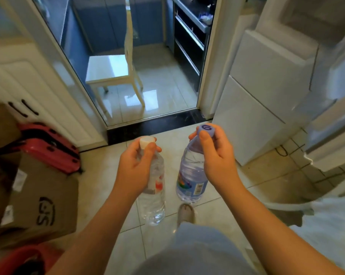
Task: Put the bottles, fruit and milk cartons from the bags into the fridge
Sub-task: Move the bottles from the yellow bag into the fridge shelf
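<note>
The left hand (136, 165) grips the white-capped bottle (153, 197) by its neck, and the right hand (217, 157) grips the purple-capped bottle (191, 175). Both hang apart over the floor (104, 175), between the boxes (44, 195) and the fridge (266, 96).

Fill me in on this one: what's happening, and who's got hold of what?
A person stands on a tiled floor, holding two water bottles by their necks. The left grip holds the white-capped bottle; the right grip holds the purple-capped bottle with the blue label. Both hang above the floor. The white fridge is to the right; neither bottle is in it yet.
</note>
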The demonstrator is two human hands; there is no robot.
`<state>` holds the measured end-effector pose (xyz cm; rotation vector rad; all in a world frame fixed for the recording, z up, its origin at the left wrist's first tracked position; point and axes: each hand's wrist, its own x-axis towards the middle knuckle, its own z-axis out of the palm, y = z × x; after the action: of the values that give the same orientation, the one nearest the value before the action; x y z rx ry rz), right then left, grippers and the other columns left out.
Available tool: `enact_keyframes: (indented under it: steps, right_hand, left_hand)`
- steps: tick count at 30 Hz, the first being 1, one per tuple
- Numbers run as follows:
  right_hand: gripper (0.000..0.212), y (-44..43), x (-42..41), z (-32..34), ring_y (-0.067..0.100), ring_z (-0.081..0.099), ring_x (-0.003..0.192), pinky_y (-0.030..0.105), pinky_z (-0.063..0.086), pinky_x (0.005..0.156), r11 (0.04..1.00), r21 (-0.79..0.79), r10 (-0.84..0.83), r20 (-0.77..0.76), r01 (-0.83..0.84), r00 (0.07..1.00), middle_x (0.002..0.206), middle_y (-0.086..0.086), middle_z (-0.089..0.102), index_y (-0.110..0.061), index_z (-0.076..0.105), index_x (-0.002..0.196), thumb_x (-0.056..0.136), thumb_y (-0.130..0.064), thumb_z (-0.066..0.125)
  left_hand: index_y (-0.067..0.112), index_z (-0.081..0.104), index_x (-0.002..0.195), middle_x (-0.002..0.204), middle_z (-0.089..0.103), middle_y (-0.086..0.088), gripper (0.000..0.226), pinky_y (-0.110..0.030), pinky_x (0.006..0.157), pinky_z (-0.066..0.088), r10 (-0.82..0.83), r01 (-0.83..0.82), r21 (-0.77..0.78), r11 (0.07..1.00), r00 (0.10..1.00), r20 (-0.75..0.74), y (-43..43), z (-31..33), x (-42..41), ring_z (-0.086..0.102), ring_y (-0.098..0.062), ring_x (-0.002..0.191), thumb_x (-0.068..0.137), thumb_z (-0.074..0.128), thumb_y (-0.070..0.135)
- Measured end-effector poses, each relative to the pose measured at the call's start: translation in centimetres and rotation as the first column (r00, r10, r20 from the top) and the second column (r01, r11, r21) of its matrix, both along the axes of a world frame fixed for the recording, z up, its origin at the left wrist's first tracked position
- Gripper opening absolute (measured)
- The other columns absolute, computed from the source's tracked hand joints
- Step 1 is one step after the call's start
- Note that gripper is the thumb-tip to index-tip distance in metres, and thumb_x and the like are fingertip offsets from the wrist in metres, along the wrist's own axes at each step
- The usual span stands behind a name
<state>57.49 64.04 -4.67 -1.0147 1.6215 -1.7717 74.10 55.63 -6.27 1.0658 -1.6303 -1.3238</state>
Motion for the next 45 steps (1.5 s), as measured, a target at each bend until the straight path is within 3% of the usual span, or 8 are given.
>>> enact_keyframes:
  steps: [11, 18, 21, 27, 31, 36, 40, 45]
  right_hand:
    - [0.027, -20.1, -8.6, 0.0, 0.014, 0.067, 0.085, 0.028, 0.055, 0.077, 0.997, -0.049, 0.05, -0.045, -0.052, 0.998, 0.092, 0.003, 0.068, -0.015, 0.06, 0.106, 0.096, -0.038, 0.051]
    - [0.022, -30.4, -18.6, 2.2, 0.011, 0.068, 0.093, 0.023, 0.055, 0.084, 0.999, -0.053, -0.009, -0.088, 0.005, 0.996, 0.09, -0.018, 0.069, -0.022, 0.058, 0.109, 0.096, -0.037, 0.048]
    - [0.03, -32.9, -22.7, 3.0, 0.011, 0.067, 0.093, 0.022, 0.055, 0.082, 0.995, -0.062, -0.09, -0.108, 0.084, 0.99, 0.093, -0.011, 0.069, -0.015, 0.059, 0.113, 0.097, -0.038, 0.05]
    - [0.021, -35.4, -31.1, 4.2, 0.015, 0.067, 0.088, 0.025, 0.055, 0.078, 0.955, -0.104, -0.288, -0.111, 0.277, 0.951, 0.091, 0.0, 0.068, -0.02, 0.06, 0.103, 0.096, -0.038, 0.053]
    - [0.012, -35.4, -36.8, 5.1, 0.014, 0.064, 0.081, 0.023, 0.052, 0.076, 0.89, -0.129, -0.449, -0.099, 0.436, 0.888, 0.088, 0.006, 0.068, -0.014, 0.059, 0.099, 0.097, -0.023, 0.052]
    - [0.021, -35.3, -44.1, 5.5, 0.028, 0.066, 0.088, 0.035, 0.057, 0.079, 0.759, -0.142, -0.651, -0.123, 0.636, 0.749, 0.094, 0.013, 0.069, -0.007, 0.061, 0.104, 0.1, -0.026, 0.052]
    - [0.035, -35.4, -48.1, 5.8, 0.025, 0.067, 0.088, 0.033, 0.058, 0.078, 0.681, -0.162, -0.732, -0.131, 0.714, 0.669, 0.094, 0.009, 0.069, -0.012, 0.062, 0.106, 0.093, -0.043, 0.052]
    - [0.018, -36.1, -57.2, 8.7, 0.017, 0.066, 0.077, 0.03, 0.056, 0.07, 0.502, -0.278, -0.865, -0.135, 0.819, 0.484, 0.086, 0.003, 0.069, -0.015, 0.061, 0.101, 0.096, -0.03, 0.053]
  left_hand:
    - [0.024, 0.065, 0.093, 0.086, 0.072, 0.013, 0.018, -0.014, 0.064, 0.052, 0.063, -0.056, -0.12, 0.991, 0.997, 0.054, -17.9, 0.4, -8.4, 0.066, -0.002, 0.073, 0.103, 0.051, 0.017]
    - [0.014, 0.066, 0.1, 0.085, 0.071, 0.012, 0.026, -0.012, 0.065, 0.049, -0.015, 0.011, -0.201, 0.98, 1.0, -0.018, -29.5, 2.6, -19.5, 0.066, 0.0, 0.076, 0.096, 0.053, 0.035]
    - [0.023, 0.065, 0.1, 0.088, 0.072, 0.008, 0.028, -0.015, 0.064, 0.053, -0.082, 0.071, -0.214, 0.974, 0.996, -0.044, -32.7, 3.3, -24.2, 0.068, -0.002, 0.077, 0.092, 0.05, 0.044]
    - [0.014, 0.064, 0.103, 0.087, 0.071, 0.004, 0.013, -0.014, 0.064, 0.051, -0.261, 0.253, -0.235, 0.938, 0.965, -0.003, -37.9, 3.4, -34.8, 0.068, -0.002, 0.08, 0.102, 0.052, 0.02]
    - [0.014, 0.064, 0.108, 0.093, 0.071, 0.002, 0.015, -0.014, 0.069, 0.051, -0.424, 0.411, -0.238, 0.88, 0.906, -0.003, -40.3, 3.7, -42.9, 0.069, -0.006, 0.086, 0.102, 0.053, 0.023]
    - [0.028, 0.061, 0.108, 0.096, 0.069, 0.009, 0.026, -0.014, 0.072, 0.055, -0.594, 0.569, -0.237, 0.787, 0.803, -0.044, -42.0, 5.1, -53.4, 0.069, -0.003, 0.09, 0.096, 0.05, 0.049]
    - [0.032, 0.06, 0.107, 0.095, 0.069, 0.011, 0.015, -0.011, 0.069, 0.052, -0.675, 0.643, -0.253, 0.723, 0.735, -0.06, -42.9, 5.7, -59.5, 0.068, -0.001, 0.09, 0.1, 0.05, 0.041]
    - [0.03, 0.06, 0.106, 0.097, 0.069, 0.01, 0.031, -0.012, 0.077, 0.054, -0.82, 0.741, -0.37, 0.561, 0.557, -0.127, -44.8, 9.0, -71.6, 0.067, 0.0, 0.092, 0.095, 0.049, 0.057]
